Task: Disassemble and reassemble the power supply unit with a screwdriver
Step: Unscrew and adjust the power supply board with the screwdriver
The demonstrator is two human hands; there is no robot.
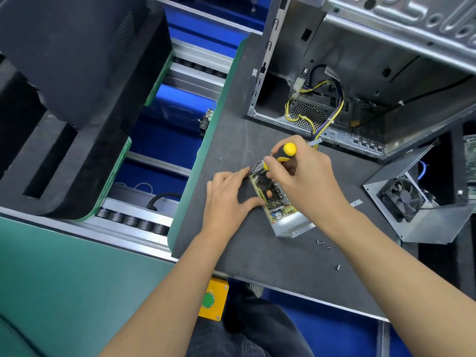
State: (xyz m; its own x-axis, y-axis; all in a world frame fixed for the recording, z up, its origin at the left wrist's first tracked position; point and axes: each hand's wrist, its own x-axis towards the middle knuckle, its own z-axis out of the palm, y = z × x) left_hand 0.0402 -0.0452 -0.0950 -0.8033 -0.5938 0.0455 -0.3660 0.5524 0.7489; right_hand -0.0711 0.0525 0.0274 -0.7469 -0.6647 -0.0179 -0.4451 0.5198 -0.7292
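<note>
Screwdriver tip hidden behind right hand, clenched round yellow-black handle. Power supply unit, cover off, lying on grey mat between both hands; left hand flat, fingers straight against its left edge. Loose screws nearby.

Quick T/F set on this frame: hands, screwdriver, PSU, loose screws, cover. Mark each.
1. The right hand grips a yellow-and-black screwdriver over the power supply unit. True.
2. The left hand holds a second screwdriver. False: it holds no tool; its fingers rest against the unit's left edge.
3. The unit's circuit board is exposed. True.
4. Loose screws lie on the mat near the unit. True.
5. The cover with the fan sits on top of the unit. False: it lies apart, to the right.
</note>
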